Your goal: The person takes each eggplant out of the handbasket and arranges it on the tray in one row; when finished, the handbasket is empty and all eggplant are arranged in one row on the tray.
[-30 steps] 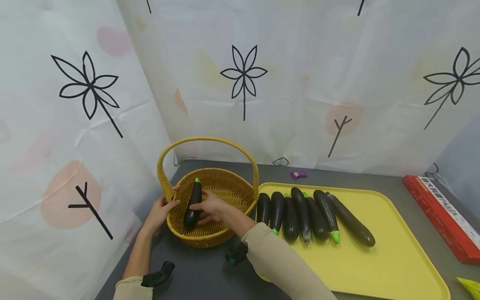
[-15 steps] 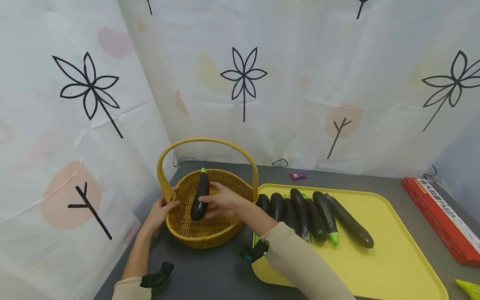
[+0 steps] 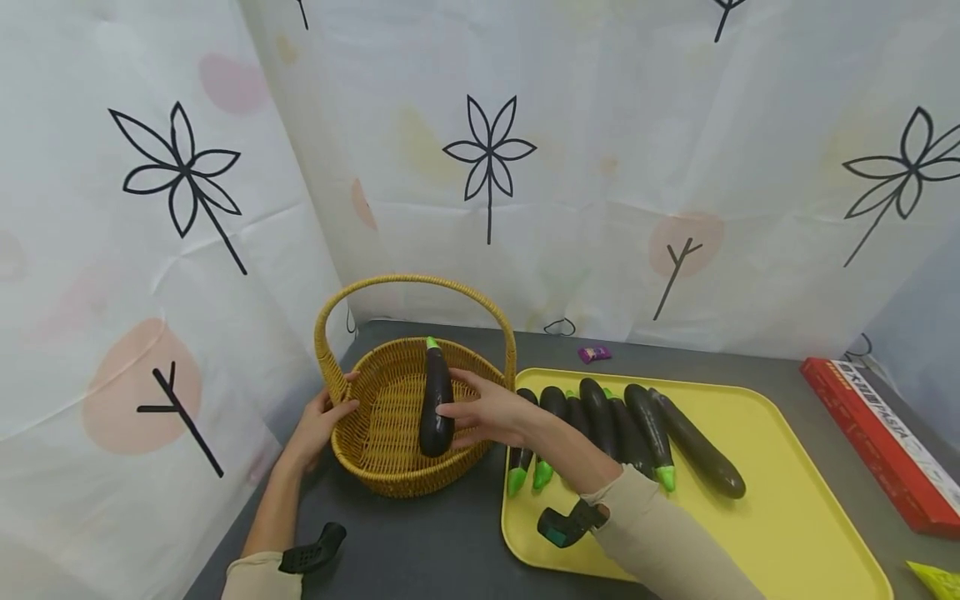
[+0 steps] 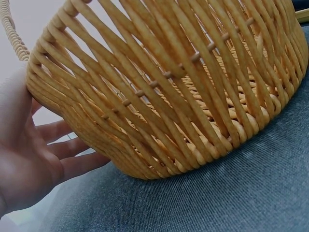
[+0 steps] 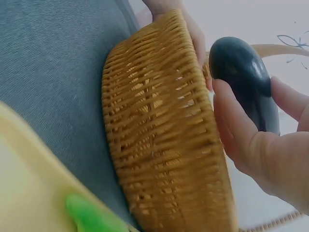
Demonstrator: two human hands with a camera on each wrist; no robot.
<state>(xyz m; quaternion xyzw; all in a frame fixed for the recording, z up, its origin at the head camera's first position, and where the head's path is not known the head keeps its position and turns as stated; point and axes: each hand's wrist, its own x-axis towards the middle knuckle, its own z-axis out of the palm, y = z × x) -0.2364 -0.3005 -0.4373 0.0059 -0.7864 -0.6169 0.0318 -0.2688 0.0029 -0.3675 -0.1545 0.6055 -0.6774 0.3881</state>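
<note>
A dark eggplant (image 3: 437, 408) with a green stem end is held in my right hand (image 3: 491, 410), thumb on one side and fingers on the other. It is above the right part of the wicker basket (image 3: 382, 479); in the right wrist view the eggplant (image 5: 241, 77) is clear of the rim. My left hand (image 3: 318, 427) holds the basket's left side near the foot of the handle. In the left wrist view its fingers (image 4: 79, 164) lie along the outer wall, and the thumb's tip is hidden there. No other eggplant shows inside the basket.
A yellow tray (image 3: 787, 517) to the right bears several eggplants (image 3: 701, 446) in a row, partly behind my right forearm. Beyond it lie a small purple packet (image 3: 595, 354) and a red box (image 3: 885, 446). A yellow-green packet (image 3: 933, 577) is at the right edge.
My right hand has carried the eggplant to the right, from the basket's left part to its right part, and raised it. The left hand and the basket have stayed in place.
</note>
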